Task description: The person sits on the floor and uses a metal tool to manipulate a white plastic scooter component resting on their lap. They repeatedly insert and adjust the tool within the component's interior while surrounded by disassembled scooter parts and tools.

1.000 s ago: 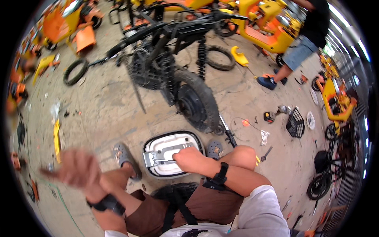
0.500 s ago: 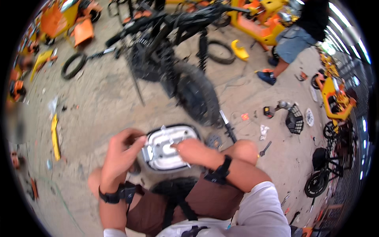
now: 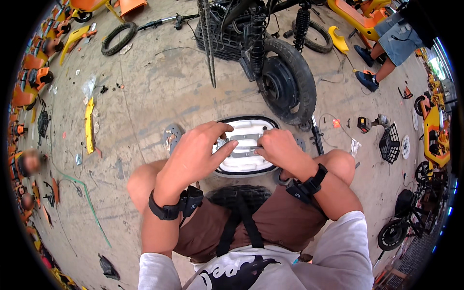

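An oval white shell [image 3: 247,166] with a black rim and grey metal plates lies between my knees; it looks like a seat turned underside up. My left hand [image 3: 192,151] is over its left side, thumb and fingers apart, near a small metal bracket partly hidden by the hand. Over the right half, the fingers of my right hand [image 3: 282,149] are closed in a pinch. A thin grey metal rod [image 3: 248,148] runs leftward from them across the plates toward my left thumb. The fingertips partly hide the rod's right end.
A black bike frame with a rear wheel [image 3: 289,82] stands just ahead. Another person [image 3: 398,41] is at the far right. On the floor lie a yellow strip [image 3: 89,126], a loose tyre [image 3: 118,38], a battery-powered tool [image 3: 365,124] and a black grille [image 3: 389,143].
My view has shifted, so everything sits further right or higher. My right hand has moved from the shell's middle toward its right side, and my left hand reaches further over the left side.
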`<state>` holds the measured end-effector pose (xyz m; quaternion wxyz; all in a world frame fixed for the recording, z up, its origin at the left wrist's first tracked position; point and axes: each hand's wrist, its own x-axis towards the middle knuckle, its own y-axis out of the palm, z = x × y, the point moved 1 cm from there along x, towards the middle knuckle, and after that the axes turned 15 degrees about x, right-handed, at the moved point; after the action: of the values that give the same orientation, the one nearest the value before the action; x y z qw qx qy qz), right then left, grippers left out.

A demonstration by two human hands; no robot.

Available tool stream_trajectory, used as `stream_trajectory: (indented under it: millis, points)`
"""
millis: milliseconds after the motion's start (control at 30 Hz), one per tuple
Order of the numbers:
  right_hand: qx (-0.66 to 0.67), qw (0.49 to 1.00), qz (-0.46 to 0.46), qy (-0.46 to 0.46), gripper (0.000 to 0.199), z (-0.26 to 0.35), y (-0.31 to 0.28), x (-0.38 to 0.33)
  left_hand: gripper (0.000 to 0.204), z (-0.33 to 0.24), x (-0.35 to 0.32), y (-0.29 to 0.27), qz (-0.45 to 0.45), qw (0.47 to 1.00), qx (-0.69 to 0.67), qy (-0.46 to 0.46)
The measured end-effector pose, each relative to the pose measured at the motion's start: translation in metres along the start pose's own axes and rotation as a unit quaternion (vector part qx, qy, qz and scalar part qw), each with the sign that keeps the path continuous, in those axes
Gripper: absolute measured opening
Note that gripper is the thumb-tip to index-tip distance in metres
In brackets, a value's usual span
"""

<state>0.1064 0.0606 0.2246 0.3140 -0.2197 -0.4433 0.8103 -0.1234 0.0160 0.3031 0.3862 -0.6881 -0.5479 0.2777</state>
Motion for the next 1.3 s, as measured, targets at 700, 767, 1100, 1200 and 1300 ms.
stream_trajectory:
  millis: [700,767,1100,1200,1300]
  points:
    - [0.079,0.992,0.038,0.092,0.02,0.015,-0.014,-0.004,0.031,0.0,-0.004,-0.003,0.012,1.0,0.009,-0.009]
    - [0.084,0.992,0.055,0.073,0.021,0.016,-0.009,-0.004,0.03,0.0,-0.003,-0.003,0.013,1.0,0.01,-0.006]
    - [0.053,0.994,0.077,0.059,0.021,0.015,-0.007,-0.005,0.032,0.001,-0.002,-0.001,0.035,0.999,0.035,-0.015]
    - [0.049,0.994,0.074,0.056,0.021,0.014,-0.006,-0.005,0.032,0.0,-0.001,0.0,0.042,0.998,0.038,-0.018]
    - [0.047,0.995,0.068,0.052,0.021,0.013,-0.005,-0.004,0.033,0.001,-0.001,0.001,0.045,0.998,0.05,-0.015]
